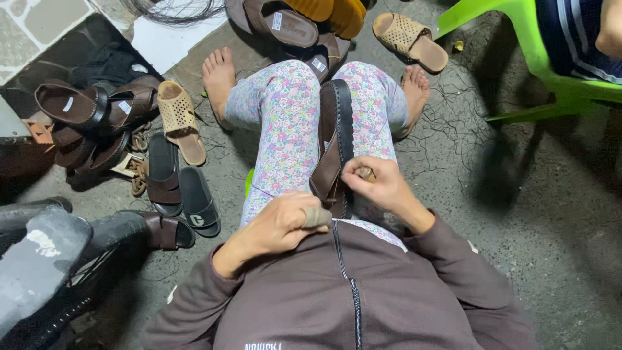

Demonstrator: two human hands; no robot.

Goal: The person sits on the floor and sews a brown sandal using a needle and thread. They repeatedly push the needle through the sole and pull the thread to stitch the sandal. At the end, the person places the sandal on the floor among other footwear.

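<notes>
Brown sandal [334, 146] lies between your knees. Your right hand [379, 185] pinches a small tool [367, 173] at its strap; left hand [282, 223], fingers curled shut, steadies the heel. A slip could jab that finger.

One view only, head-worn, so I have nothing that overlaps with a second angle. It looks steeply down from above my chest, facing forward along my lap toward my bare feet. Near field: brown jacket [350, 291] filling the bottom edge, left hand [278, 223] and right hand [379, 185] close under the lens. Mid field: sandal [334, 139] lying between my knees. Far field, top edge: concrete floor [551, 214], pile of sandals [103, 120] at left, green plastic chair [551, 71] at right.
</notes>
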